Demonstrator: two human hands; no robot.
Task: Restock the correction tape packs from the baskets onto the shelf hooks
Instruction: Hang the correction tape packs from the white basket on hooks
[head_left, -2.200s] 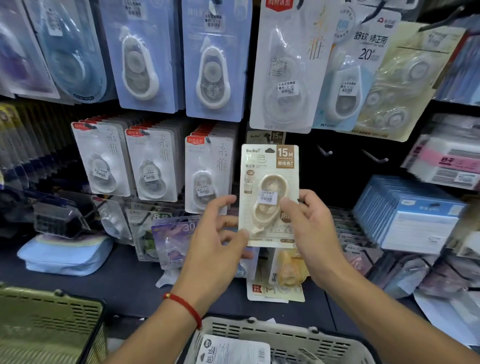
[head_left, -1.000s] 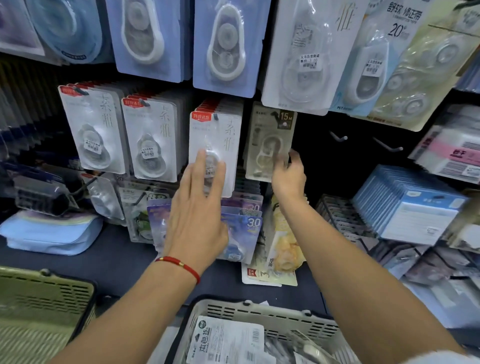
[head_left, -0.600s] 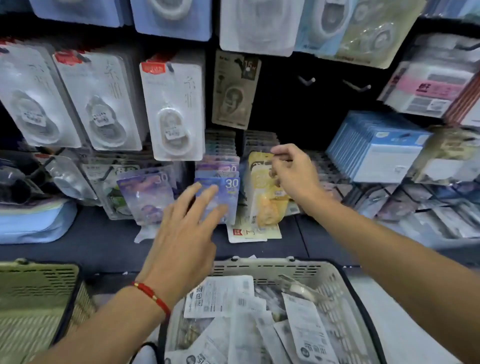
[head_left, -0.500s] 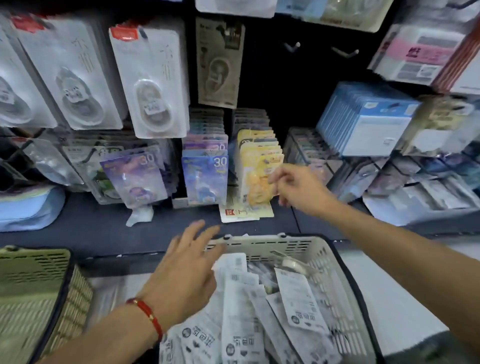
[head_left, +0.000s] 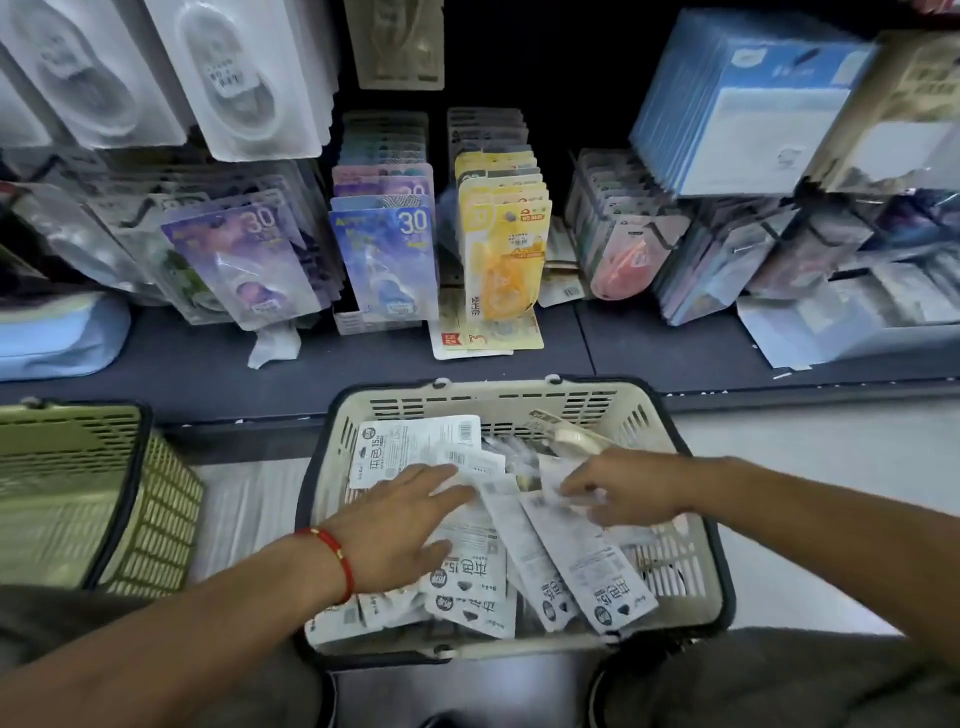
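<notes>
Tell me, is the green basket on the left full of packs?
No, the green basket shows only its bare mesh inside; the packs lie in the white basket.

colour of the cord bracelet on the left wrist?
Red, with a small gold bead. The thin cord bracelet shows in the head view.

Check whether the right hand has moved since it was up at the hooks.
Yes. The right hand has come down from the shelf hooks into the white basket, onto the packs.
</notes>
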